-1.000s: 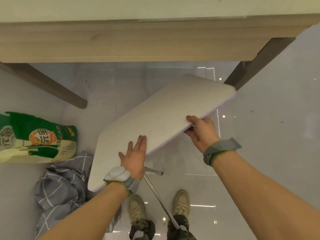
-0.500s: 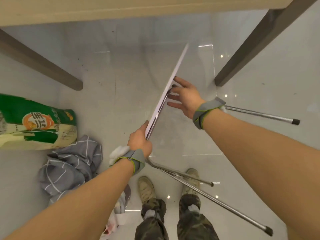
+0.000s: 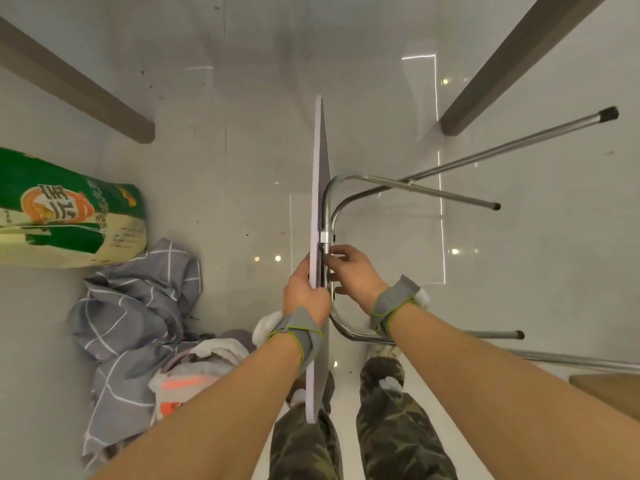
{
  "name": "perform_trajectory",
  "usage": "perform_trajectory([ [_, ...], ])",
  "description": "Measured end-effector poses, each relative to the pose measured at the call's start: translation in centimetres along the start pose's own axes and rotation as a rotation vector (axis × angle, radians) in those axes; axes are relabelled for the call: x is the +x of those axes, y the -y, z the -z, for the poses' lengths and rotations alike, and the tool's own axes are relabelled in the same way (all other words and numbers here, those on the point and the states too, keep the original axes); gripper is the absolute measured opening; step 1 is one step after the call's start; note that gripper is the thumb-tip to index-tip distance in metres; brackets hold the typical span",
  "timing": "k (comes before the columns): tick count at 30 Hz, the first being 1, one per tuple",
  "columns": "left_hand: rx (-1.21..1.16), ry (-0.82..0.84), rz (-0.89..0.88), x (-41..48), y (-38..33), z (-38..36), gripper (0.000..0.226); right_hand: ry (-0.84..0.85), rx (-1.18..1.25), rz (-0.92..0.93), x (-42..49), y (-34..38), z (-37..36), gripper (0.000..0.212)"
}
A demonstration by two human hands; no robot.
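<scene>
A small folding table is turned on edge in front of me, so its white top (image 3: 320, 168) shows only as a thin upright slab. Its chrome tube legs (image 3: 450, 194) stick out to the right. My left hand (image 3: 304, 294) grips the near edge of the top from the left side. My right hand (image 3: 351, 271) has its fingers curled round the leg frame tube where it meets the underside, just below a white hinge bracket (image 3: 325, 236).
Two dark legs of a wooden table (image 3: 498, 71) slant over the glossy grey floor. At left lie a green and cream sack (image 3: 65, 213), a crumpled grey checked cloth (image 3: 131, 306) and a pale bundle with an orange patch. A wooden corner shows at the lower right.
The table top has turned from nearly flat to fully on edge. My right hand left the top's far edge and came to the leg frame near my left hand. The legs now splay right.
</scene>
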State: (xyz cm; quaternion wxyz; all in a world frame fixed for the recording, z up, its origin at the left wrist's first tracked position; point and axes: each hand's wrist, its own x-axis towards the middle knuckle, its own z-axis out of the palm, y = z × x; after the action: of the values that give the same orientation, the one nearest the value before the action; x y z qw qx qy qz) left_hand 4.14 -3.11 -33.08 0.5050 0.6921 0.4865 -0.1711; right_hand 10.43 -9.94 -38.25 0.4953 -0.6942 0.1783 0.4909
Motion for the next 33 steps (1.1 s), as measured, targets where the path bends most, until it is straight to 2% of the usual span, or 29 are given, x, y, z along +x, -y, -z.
perform_trajectory([
  [3, -0.089, -0.008, 0.027, -0.3, 1.4, -1.8, 0.067, -0.064, -0.012, -0.008, 0.7, -1.5, -0.2, 0.038],
  [7, -0.184, -0.035, 0.047, -0.5, 3.9, -4.3, 0.062, -0.083, -0.02, -0.035, 1.6, -4.3, 0.4, 0.023],
  [12, -0.246, -0.051, 0.073, -1.5, 6.1, -5.9, 0.06, -0.106, -0.072, -0.087, 2.3, -7.1, 0.5, 0.038],
  [17, -0.235, 0.046, 0.117, -0.8, 9.0, -7.3, 0.064, -0.143, -0.14, -0.101, 2.7, -9.4, 0.5, 0.031],
  [21, -0.087, 0.2, 0.182, 0.0, 10.0, -7.4, 0.07, -0.178, -0.187, -0.1, 3.1, -11.1, 0.5, 0.026],
  [23, -0.027, 0.236, 0.17, 0.3, 10.0, -7.5, 0.062, -0.201, -0.209, -0.076, 3.0, -11.3, 0.6, 0.025],
  [26, -0.009, 0.204, 0.25, 1.8, 8.8, -7.5, 0.051, -0.195, -0.18, -0.073, 3.2, -11.3, 0.8, 0.024],
  [29, -0.047, 0.192, 0.375, 3.4, 7.1, -7.3, 0.063, -0.175, -0.131, -0.098, 4.2, -12.5, 0.9, 0.026],
  [31, -0.135, 0.177, 0.421, 4.0, 6.7, -7.0, 0.059, -0.158, -0.108, -0.126, 4.7, -13.3, 1.1, 0.036],
  [33, -0.096, 0.208, 0.436, 4.7, 6.3, -7.0, 0.062, -0.152, -0.141, -0.105, 3.9, -12.6, 1.0, 0.037],
])
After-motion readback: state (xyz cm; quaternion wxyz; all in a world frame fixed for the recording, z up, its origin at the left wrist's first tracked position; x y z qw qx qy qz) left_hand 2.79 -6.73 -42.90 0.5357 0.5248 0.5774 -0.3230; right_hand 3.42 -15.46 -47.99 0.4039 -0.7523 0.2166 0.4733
